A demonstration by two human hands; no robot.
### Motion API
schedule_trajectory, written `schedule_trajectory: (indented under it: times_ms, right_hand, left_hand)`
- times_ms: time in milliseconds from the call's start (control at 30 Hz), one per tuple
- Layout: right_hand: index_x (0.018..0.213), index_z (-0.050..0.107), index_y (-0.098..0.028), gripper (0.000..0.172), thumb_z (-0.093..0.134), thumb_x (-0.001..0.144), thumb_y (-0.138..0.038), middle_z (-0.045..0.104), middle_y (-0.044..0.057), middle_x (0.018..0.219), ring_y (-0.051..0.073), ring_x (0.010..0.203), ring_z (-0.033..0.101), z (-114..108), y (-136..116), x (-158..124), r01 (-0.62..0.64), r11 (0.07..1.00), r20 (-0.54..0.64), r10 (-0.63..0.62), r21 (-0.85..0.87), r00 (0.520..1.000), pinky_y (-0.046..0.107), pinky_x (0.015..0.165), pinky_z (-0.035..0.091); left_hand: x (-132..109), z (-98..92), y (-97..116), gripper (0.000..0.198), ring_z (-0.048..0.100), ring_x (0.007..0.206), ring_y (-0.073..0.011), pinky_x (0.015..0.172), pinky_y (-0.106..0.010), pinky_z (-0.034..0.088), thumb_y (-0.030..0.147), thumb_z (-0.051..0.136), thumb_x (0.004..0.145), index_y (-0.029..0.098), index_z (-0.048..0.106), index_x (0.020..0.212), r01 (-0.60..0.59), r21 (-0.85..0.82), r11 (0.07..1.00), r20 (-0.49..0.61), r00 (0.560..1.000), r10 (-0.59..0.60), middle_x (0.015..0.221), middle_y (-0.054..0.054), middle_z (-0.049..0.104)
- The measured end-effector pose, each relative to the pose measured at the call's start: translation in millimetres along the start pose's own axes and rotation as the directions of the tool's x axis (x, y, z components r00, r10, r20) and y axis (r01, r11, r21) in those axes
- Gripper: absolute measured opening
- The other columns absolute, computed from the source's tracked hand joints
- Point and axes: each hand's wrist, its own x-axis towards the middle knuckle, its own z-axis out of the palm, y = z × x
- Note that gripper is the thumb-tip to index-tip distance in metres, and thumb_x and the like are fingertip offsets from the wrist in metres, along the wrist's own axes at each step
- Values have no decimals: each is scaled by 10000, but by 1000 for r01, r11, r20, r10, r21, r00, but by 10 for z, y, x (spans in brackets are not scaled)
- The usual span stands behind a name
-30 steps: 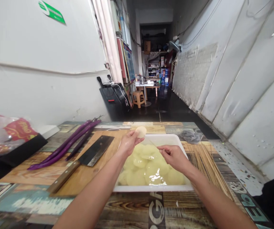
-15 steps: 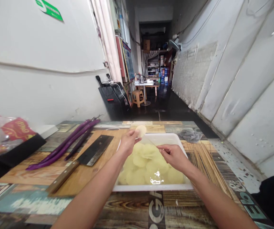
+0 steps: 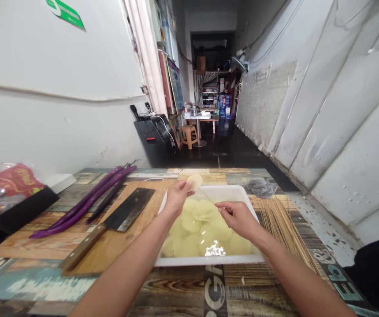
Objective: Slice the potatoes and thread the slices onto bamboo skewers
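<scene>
My left hand (image 3: 177, 198) pinches a thin, pale round potato slice (image 3: 195, 181) above the far rim of a white plastic tub (image 3: 234, 189). Between the fingers of my right hand (image 3: 239, 218) is a thin bamboo skewer (image 3: 208, 197), its far end pointing up and left to the slice. Whether the tip has pierced the slice I cannot tell. Below both hands, the tub holds many yellowish potato slices (image 3: 192, 223) under shiny water.
A cleaver (image 3: 130, 209) lies on a wooden cutting board (image 3: 123, 248) at left, beside long purple eggplants (image 3: 87, 204). Right of the tub are loose bamboo skewers (image 3: 285, 229) and a crumpled grey cloth or bag (image 3: 261, 187). A bag of packaged goods (image 3: 14, 182) stands far left.
The view has shifted slightly. Both hands keep nearly the same pose, with the slice and skewer still held close together; the water's glints have changed shape.
</scene>
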Motion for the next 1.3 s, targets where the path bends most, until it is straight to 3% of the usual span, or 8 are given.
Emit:
schedule_trajectory:
  times_ms: [467,767,900,1100,1300]
  right_hand:
    - [943,667,-127,291,426,797,-199,606,11,557,122,491,517,54,-86,-24,-16,970,-40,7,-244,999,223,492,351]
    - [937,651,-146,259,439,797,-194,599,9,545,141,504,517,81,-71,-40,3,912,-70,-35,-411,997,245,549,350]
    - [953,642,-162,259,435,805,-213,625,20,584,154,530,543,100,-68,-54,-3,898,-81,-37,-440,996,250,547,352]
    - [948,641,-174,256,430,814,-226,666,36,685,160,613,585,83,-70,-47,21,948,-98,-55,-318,994,253,600,407]
    - [892,641,-155,241,429,810,-236,606,11,565,138,532,549,60,-90,-32,12,978,-63,-26,-209,998,233,534,401]
  left_hand:
    - [-40,0,-50,383,575,765,-162,672,-273,496,434,683,644,130,693,876,-119,136,983,128,987,102,876,-69,660]
    - [-36,21,-52,386,549,629,-122,617,-255,476,434,690,626,115,692,843,-113,155,981,82,991,101,798,-58,659]
    - [-32,36,-55,380,549,663,-123,614,-242,475,422,718,588,110,690,804,-59,66,996,57,997,56,806,-67,654]
    - [-18,38,-20,335,541,634,-104,602,-231,463,345,764,535,107,672,752,89,-70,994,-23,996,-90,748,-59,639]
    - [9,9,22,171,506,555,-68,518,-184,435,189,748,576,105,623,659,197,-191,962,-7,979,-202,646,-28,587]
